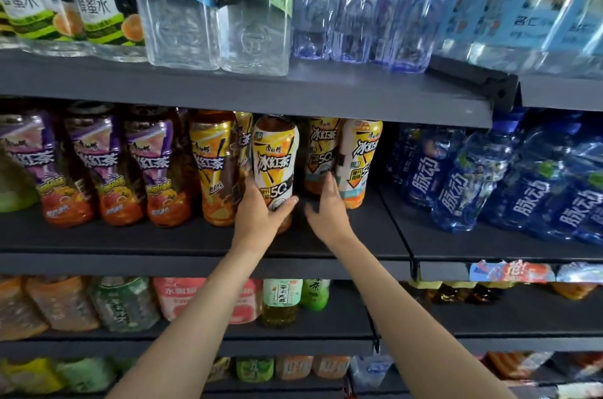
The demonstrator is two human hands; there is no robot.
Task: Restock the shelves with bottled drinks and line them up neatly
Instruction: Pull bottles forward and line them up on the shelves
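Two bare forearms reach up to the middle shelf [195, 235]. Her left hand [261, 216] wraps the lower body of an upright iced-tea bottle [275, 157], thumb across its front, near the shelf's front edge. Just right of it, the right hand [328, 212] hovers with fingers spread, holding nothing, fingertips close to a matching bottle [359, 160] set farther back. That gap between the two bottles likely decides the next alignment.

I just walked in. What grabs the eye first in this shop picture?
Two bare arms reach into the middle shelf. The left hand grips a white-and-yellow tea bottle; the right hand is open beside it. Blue bottles crowd the right, and clear soda bottles stand above.
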